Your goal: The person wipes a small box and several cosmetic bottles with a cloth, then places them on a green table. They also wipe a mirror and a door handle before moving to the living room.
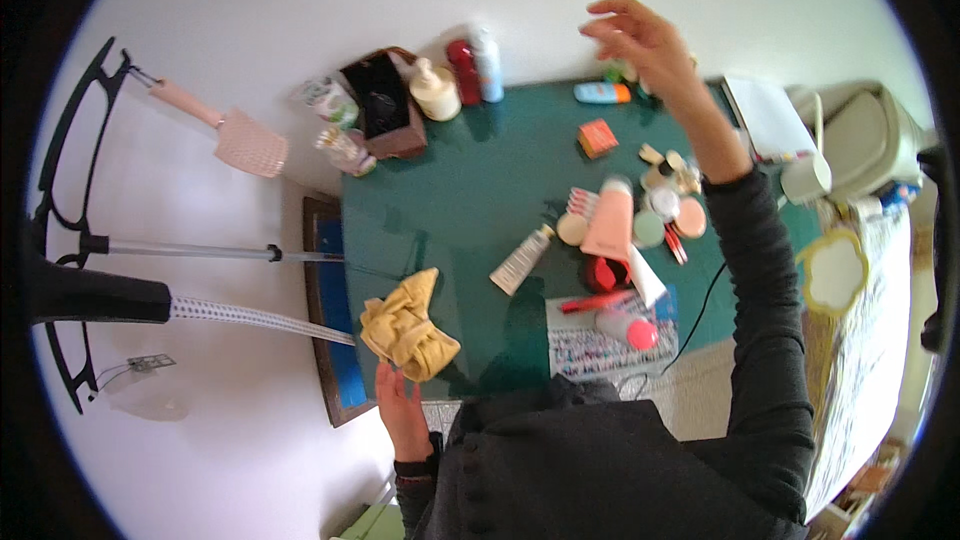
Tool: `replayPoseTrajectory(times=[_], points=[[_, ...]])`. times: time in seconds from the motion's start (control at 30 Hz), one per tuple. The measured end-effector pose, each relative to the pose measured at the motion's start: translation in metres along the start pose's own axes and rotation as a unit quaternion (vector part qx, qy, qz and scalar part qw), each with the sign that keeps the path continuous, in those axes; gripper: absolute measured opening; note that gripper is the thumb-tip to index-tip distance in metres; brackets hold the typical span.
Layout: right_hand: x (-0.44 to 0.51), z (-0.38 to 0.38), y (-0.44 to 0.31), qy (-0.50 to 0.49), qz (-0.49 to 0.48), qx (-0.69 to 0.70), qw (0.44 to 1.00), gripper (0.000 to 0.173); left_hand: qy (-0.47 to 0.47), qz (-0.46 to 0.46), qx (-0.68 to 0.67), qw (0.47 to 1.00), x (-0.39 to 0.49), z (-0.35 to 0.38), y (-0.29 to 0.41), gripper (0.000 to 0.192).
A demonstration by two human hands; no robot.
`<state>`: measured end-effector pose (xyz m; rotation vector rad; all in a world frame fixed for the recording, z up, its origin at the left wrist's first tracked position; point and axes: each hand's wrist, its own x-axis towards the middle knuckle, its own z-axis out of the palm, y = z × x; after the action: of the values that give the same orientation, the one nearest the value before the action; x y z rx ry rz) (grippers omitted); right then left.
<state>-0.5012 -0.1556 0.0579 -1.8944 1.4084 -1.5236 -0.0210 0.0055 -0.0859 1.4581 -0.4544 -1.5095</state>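
My left hand is at the table's near left edge, fingers extended, with the fingertips beside a crumpled yellow cloth. Whether they touch it is unclear. Nothing shows in that hand. Raised over the far side of the table, my right hand has its fingers apart and bent, with nothing visible in them. Below it lie a blue and orange bottle and an orange box. Mid-table is a cluster of cosmetics, with a large pink tube, a green-lidded jar and a silvery tube beside it.
At the back left stand an open brown box, a cream pump bottle, a red bottle and a pale-blue bottle. A pink-capped bottle lies on a printed sheet. A black cable crosses the right edge.
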Motion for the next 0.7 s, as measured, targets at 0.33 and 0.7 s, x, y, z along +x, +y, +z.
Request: replayPoseTrajectory(times=[0.33,0.7], points=[[-0.266,-0.017,-0.110,-0.136,0.381,-0.110,0.908,0.076,-0.053,0.060,0.072,0.994,0.016,0.024,0.006,0.048],[-0.339,0.117,-0.073,0.068,0.380,-0.165,0.908,0.051,0.084,0.449,0.475,0.752,0.068,0.019,-0.026,0.068]])
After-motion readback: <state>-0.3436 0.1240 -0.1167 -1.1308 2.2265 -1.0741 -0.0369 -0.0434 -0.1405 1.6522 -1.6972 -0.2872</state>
